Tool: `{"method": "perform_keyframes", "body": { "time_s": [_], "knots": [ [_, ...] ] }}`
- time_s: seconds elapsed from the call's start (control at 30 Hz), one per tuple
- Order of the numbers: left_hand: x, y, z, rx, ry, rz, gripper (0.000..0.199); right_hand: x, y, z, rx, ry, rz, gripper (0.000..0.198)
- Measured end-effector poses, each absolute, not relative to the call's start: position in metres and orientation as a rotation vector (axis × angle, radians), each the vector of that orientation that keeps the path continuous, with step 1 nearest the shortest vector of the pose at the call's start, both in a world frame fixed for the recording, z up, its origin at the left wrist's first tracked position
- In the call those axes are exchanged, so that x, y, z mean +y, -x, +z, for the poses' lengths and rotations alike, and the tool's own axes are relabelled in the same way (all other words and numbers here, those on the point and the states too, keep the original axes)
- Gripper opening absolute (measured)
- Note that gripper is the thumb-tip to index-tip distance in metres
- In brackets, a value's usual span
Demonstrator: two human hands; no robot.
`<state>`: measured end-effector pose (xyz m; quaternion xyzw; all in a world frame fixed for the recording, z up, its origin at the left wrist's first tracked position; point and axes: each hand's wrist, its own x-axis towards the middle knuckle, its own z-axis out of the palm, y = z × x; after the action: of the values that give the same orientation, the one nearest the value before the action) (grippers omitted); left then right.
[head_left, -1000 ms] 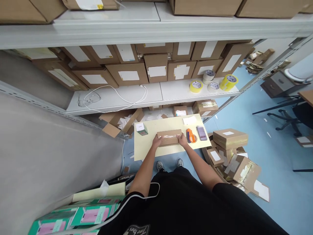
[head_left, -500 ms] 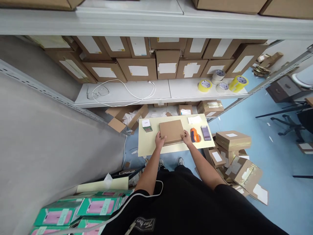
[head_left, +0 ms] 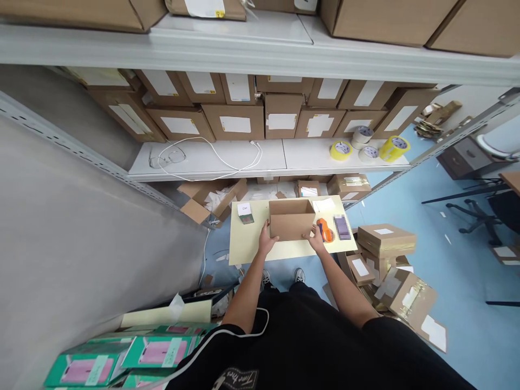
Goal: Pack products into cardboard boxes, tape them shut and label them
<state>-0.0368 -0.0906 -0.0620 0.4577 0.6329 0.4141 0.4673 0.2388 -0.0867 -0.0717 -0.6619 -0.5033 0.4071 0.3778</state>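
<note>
On or just above the pale bench [head_left: 248,246], holding the cardboard box [head_left: 291,226] between left hand [head_left: 266,240] and right hand [head_left: 316,239], apparently positioning it, next needing an even grip to settle it squarely.

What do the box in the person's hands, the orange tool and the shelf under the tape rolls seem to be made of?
The box: matt cardboard, by its plain brown faces and crisp edges. The orange tool: probably plastic, from its bright colour and rounded shape; finish unclear. The shelf: perhaps painted metal, by its smooth, white, faintly glossy surface; coated board is possible.
</note>
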Motion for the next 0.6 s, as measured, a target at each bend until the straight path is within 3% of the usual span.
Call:
{"method": "perform_keyframes", "body": {
  "time_s": [0.23, 0.43, 0.6],
  "knots": [
    [-0.095, 0.035, -0.034, 1.598, -1.477, 0.899, 0.103, -0.111, -0.239, -0.067, -1.211, 1.781, 1.181, 0.094],
    [-0.08, 0.033, -0.01, 1.722, -1.861, 0.557, 0.061, -0.101, -0.23, -0.049, -1.256, 1.741, 1.097, 0.098],
    [-0.081, 0.027, -0.01, 1.803, -1.894, 0.434, 0.018, -0.082, -0.226, -0.028, -1.517, 1.696, 0.938, 0.078]
  ]
}}
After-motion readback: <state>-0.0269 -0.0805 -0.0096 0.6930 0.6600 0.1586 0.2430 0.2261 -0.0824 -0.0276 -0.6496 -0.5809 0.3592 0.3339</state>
